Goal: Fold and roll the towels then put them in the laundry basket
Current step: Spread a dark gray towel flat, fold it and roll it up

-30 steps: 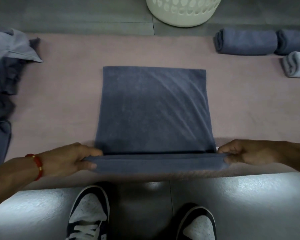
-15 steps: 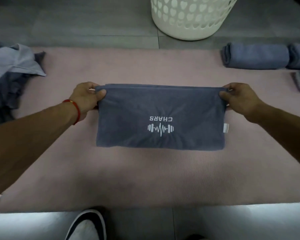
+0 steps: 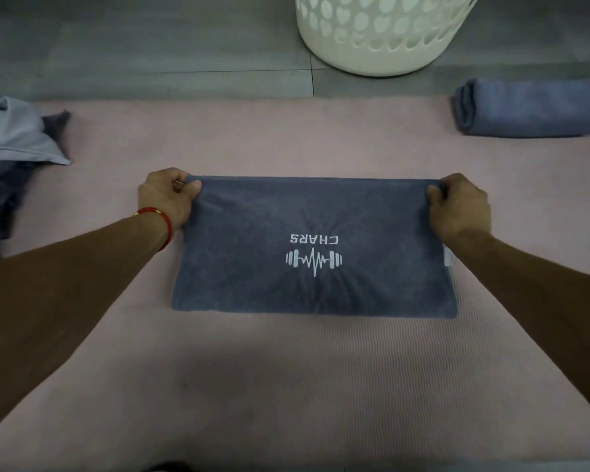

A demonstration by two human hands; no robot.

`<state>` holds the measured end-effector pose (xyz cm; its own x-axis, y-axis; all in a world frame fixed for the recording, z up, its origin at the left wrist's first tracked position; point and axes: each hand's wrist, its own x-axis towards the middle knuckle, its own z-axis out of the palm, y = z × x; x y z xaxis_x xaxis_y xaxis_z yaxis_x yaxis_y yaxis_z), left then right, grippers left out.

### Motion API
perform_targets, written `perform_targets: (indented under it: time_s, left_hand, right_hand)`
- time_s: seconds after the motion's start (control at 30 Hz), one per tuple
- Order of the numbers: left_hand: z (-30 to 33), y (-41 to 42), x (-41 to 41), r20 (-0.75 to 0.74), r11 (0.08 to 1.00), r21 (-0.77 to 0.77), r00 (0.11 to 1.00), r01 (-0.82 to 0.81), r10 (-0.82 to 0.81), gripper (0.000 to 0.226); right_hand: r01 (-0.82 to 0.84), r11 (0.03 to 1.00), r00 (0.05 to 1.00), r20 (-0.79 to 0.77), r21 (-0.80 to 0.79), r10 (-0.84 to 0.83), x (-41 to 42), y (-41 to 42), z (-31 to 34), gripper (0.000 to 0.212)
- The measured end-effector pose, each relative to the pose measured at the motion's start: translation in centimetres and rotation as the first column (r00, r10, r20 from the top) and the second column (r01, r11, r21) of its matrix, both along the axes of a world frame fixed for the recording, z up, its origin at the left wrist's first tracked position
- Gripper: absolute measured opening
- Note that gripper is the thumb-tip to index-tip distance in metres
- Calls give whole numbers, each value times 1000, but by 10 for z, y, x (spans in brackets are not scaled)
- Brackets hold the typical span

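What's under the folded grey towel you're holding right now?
The folded grey towel lies flat on the pink mat, which shows on all sides of it. Left hand and right hand grip its far corners. Anything between its layers is covered.

Slate-blue towel point(image 3: 314, 247) with a white dumbbell-heartbeat logo point(image 3: 314, 261); ribbed pink mat point(image 3: 286, 369); cream basket point(image 3: 382, 32) with oval holes; blue rolled towel point(image 3: 532, 109); red wristband point(image 3: 160, 223); grey floor point(image 3: 133, 46).
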<state>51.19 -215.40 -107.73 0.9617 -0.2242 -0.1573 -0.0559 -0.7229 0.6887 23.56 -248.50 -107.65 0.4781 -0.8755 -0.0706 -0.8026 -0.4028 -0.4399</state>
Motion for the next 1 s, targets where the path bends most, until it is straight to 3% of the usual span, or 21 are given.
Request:
perform_targets:
  time_s: [0.17,0.23,0.3,0.33,0.4,0.47,0.57,0.7,0.8,0.9,1.0]
  left_hand:
    - [1,-6,0,35,995,100,999,-5,1,27]
    - [6,-4,-17,164,986,156,982,64,-89,31]
    - [8,6,-53,390,921,336,862,196,-325,36]
    - [7,14,-76,449,860,438,765,263,-462,39]
    - [-2,32,-120,370,696,588,629,411,-684,51]
    - [-18,45,-142,184,549,654,593,521,-783,61]
    - [-33,52,-140,112,494,678,588,544,-801,62]
    - [-34,54,-135,87,456,688,559,565,-825,65]
    - [-32,53,-136,62,458,689,584,562,-809,67]
    - [-25,44,-141,63,482,683,613,549,-788,72]
    - [-19,29,-146,93,455,664,538,594,-838,66]
  right_hand:
    - [32,999,999,33,36,-33,8,2,-2,39]
    - [-25,995,999,40,-95,29,6,15,3,42]
    - [-229,908,973,-113,-349,202,-4,45,4,53]
    - [-357,849,933,-180,-389,310,-11,64,4,58]
    - [-576,774,813,-284,-265,508,-26,100,-4,66]
    - [-669,737,712,-371,-100,596,-39,120,-17,69]
    - [-726,684,635,-448,-67,630,-49,107,-28,72]
    - [-628,778,699,-453,-21,553,-62,55,-22,79]
    - [-565,822,697,-495,69,520,-65,34,-15,84]
    - [-405,914,865,-315,21,391,-60,48,-10,77]
    - [-145,987,978,-160,-66,133,-53,57,-4,65]
